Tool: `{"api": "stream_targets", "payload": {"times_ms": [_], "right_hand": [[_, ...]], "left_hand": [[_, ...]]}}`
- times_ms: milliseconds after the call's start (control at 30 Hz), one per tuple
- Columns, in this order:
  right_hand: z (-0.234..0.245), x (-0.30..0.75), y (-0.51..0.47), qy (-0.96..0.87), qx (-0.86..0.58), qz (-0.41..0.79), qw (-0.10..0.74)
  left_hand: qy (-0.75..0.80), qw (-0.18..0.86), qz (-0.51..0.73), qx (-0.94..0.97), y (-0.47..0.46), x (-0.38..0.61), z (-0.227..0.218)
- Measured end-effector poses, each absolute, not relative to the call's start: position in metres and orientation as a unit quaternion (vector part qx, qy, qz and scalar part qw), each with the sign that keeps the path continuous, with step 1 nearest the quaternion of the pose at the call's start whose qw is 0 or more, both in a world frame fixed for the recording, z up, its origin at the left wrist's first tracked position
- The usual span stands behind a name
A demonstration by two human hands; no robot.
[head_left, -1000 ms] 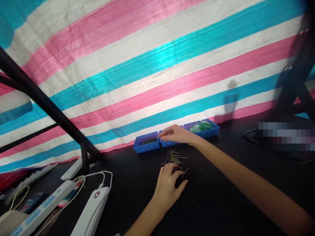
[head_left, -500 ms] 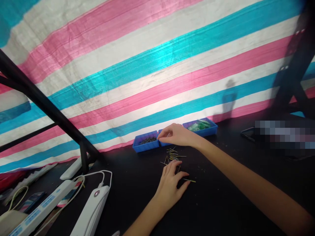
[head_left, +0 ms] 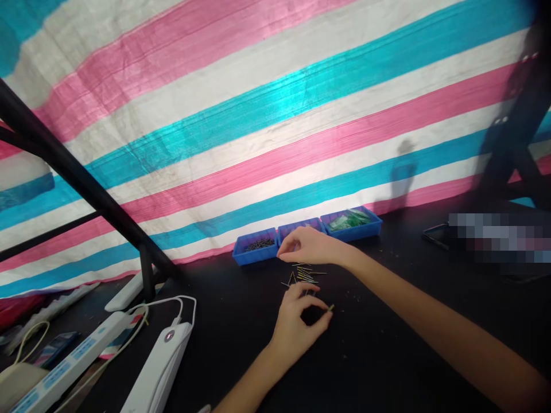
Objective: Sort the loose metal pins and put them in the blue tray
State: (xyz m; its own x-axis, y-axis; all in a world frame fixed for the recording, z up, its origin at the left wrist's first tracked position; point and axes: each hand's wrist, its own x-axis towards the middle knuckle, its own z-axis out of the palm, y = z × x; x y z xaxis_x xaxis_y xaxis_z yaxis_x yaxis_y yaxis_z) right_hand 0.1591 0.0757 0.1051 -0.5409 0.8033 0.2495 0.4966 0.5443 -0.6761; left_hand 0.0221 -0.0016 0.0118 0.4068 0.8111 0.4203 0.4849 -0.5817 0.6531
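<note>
Left hand (head_left: 293, 321) has closed thumb-to-forefinger on one slim metal rod (head_left: 331, 308), beside the rod pile (head_left: 305, 275). Right hand (head_left: 310, 245) curled before middle blue tray (head_left: 284, 231); can't tell if holding. Likely single-rod pickup; next move wants steady pinch.

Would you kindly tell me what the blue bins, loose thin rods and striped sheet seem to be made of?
Blue bins: probably moulded plastic, satin; even colour and smooth walls suggest it.
Thin rods: likely metal, shiny, from their silvery and golden glints, though too small to be sure.
Striped sheet: probably plastic tarp, slightly glossy; it creases and shows a bright sheen.
</note>
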Motion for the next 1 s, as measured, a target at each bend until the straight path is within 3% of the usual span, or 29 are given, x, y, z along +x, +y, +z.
{"api": "stream_targets", "payload": {"times_ms": [167, 300, 433, 567, 800, 1000], "right_hand": [[0.099, 0.160, 0.082, -0.836, -0.406, 0.260, 0.263], [0.096, 0.160, 0.082, -0.836, -0.394, 0.296, 0.243], [0.092, 0.154, 0.078, -0.836, -0.304, 0.393, 0.231], [0.086, 0.147, 0.076, -0.834, -0.298, 0.395, 0.243], [0.089, 0.148, 0.077, -0.833, -0.326, 0.364, 0.259], [0.097, 0.150, 0.078, -0.814, -0.362, 0.337, 0.304]], "left_hand": [[0.451, 0.274, 0.531, 0.663, 0.013, 0.009, 0.025], [0.442, 0.389, 0.622, 0.516, 0.022, 0.000, 0.029], [0.396, 0.536, 0.638, 0.386, 0.023, 0.001, 0.029], [0.365, 0.648, 0.595, 0.303, 0.023, 0.002, 0.029], [0.375, 0.646, 0.601, 0.282, 0.023, 0.002, 0.031], [0.404, 0.544, 0.655, 0.335, 0.021, 0.003, 0.028]]}}
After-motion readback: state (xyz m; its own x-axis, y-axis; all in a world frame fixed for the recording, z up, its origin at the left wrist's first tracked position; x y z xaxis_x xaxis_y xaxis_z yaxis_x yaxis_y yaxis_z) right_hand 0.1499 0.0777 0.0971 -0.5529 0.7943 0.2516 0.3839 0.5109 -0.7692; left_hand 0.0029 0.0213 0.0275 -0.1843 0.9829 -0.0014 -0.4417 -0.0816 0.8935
